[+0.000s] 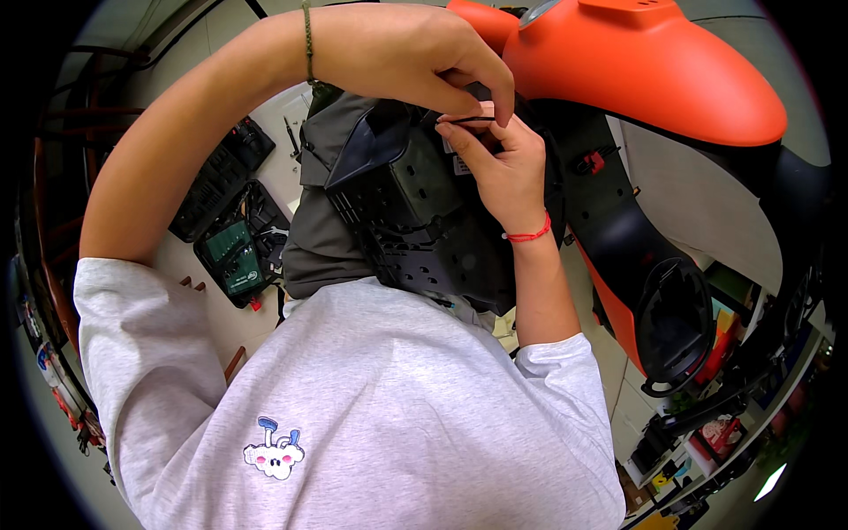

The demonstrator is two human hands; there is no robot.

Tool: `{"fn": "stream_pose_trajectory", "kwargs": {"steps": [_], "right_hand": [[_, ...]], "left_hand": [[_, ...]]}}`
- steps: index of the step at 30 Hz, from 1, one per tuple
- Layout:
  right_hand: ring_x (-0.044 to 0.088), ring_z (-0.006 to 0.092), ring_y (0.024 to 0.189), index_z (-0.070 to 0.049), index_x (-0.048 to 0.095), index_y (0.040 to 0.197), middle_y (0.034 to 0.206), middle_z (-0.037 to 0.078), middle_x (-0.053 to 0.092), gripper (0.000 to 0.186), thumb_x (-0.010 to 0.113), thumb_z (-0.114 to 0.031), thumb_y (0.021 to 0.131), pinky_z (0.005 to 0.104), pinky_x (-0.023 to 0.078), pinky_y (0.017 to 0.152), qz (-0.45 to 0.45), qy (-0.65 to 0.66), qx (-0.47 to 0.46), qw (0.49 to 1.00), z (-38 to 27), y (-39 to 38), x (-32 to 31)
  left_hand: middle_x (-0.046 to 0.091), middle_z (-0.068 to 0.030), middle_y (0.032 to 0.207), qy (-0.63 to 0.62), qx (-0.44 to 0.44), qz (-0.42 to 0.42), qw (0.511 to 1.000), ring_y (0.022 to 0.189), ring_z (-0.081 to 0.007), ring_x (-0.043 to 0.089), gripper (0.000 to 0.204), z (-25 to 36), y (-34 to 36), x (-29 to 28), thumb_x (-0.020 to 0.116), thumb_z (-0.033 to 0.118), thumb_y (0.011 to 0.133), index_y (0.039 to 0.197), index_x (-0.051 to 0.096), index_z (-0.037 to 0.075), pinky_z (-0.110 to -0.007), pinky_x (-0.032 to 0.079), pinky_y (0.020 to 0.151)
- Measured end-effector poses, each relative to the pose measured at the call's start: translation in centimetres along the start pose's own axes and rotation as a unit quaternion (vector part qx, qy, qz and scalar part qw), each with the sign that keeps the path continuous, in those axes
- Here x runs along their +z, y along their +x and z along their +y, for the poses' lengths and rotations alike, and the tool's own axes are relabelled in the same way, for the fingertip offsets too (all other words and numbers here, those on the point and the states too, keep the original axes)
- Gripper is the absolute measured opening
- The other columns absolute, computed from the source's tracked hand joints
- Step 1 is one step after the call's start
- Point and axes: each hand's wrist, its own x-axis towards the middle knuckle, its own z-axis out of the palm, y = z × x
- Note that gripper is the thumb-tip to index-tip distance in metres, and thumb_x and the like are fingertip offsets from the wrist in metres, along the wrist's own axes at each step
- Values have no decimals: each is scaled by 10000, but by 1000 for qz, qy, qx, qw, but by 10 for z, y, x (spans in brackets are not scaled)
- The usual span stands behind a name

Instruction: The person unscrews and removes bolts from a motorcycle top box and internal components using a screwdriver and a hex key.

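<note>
Pinching a black strip (475, 118), left hand (435, 53) and right hand (511, 172) meet; it's likely light, bendy, best gripped near its end.

The left hand (446, 66), below a green braided bracelet (308, 40), arches over the right hand (512, 168), which pinches a thin black strip (477, 118); the left fingertips meet it, their grip unclear. Beneath, a perforated black plastic housing (411, 190) rests across dark grey trousers (320, 243). An open tool case (237, 256) lies leftward; a glossy orange shell (654, 71) stands upper right.
</note>
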Motion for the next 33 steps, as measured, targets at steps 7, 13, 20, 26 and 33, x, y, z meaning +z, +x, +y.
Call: {"fn": "stream_pose_trajectory", "kwargs": {"steps": [7, 13, 20, 26, 33], "right_hand": [[550, 60, 636, -5, 698, 939, 837, 22, 670, 156, 744, -104, 828, 215, 422, 567, 2, 15, 24, 1000, -2, -1, 1], [597, 73, 762, 4, 683, 949, 934, 35, 693, 94, 702, -32, 865, 220, 478, 701, -39, -25, 27, 999, -2, -1, -6], [564, 138, 662, 1, 670, 916, 873, 68, 662, 125, 722, -71, 827, 252, 454, 615, -35, -34, -4, 999, -11, 2, -4], [616, 199, 695, -16, 666, 915, 890, 93, 664, 93, 690, -63, 839, 277, 485, 644, -34, -59, 16, 998, -4, -1, -2], [630, 182, 701, -22, 665, 922, 881, 70, 670, 108, 698, -83, 839, 268, 494, 654, -34, -75, 14, 997, -15, 2, -1]], "left_hand": [[643, -126, 821, 59, 87, -102, 989, 777, -287, 628, 149, -2, 5, -24, 642, 152, 871, 992, 632, 65, -404, 487, 687], [630, -117, 730, 173, 99, -115, 973, 732, -321, 627, 163, 2, 13, -28, 636, 202, 863, 911, 575, 58, -413, 488, 669], [600, -123, 660, 271, 85, -96, 954, 661, -330, 615, 258, 2, 14, -17, 630, 282, 860, 746, 572, 58, -435, 480, 601], [448, -87, 545, 156, 48, 159, 974, 481, -180, 458, 334, -11, 16, 19, 671, 179, 869, 667, 456, 23, -325, 364, 481], [602, -112, 649, 87, -67, 251, 962, 638, -337, 608, 255, -14, 23, 40, 624, 280, 891, 742, 610, 74, -438, 485, 590]]}}
